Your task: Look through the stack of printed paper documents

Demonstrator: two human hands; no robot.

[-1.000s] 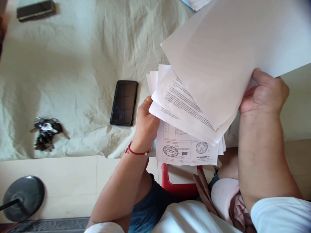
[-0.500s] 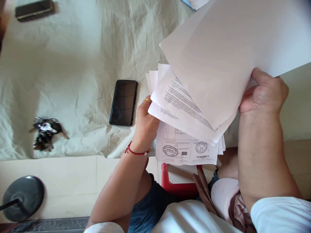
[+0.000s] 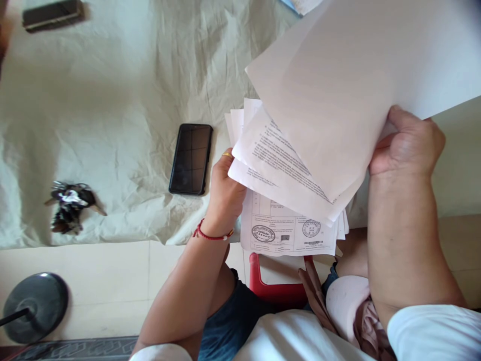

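Several printed paper sheets (image 3: pixel 293 173) are fanned out between my hands, with small text lines showing. My left hand (image 3: pixel 227 188), with a ring and a red bracelet, is closed on their left edge. A stamped form (image 3: pixel 287 233) hangs lowest in the bunch, bearing an oval and a round stamp. My right hand (image 3: pixel 411 143) grips the turned-back upper sheets (image 3: pixel 353 80), whose visible faces are blank; its fingers are partly hidden behind the paper. Left of my left hand lies a black smartphone (image 3: pixel 191 159), screen up.
A crumpled pale cloth (image 3: pixel 124 125) covers the surface. On it lie a bunch of keys (image 3: pixel 73 205) and a dark oblong case (image 3: pixel 52 15). More papers (image 3: pixel 304 5) show at the top edge. Below are a red stool (image 3: pixel 276 288) and a round black base (image 3: pixel 35 307).
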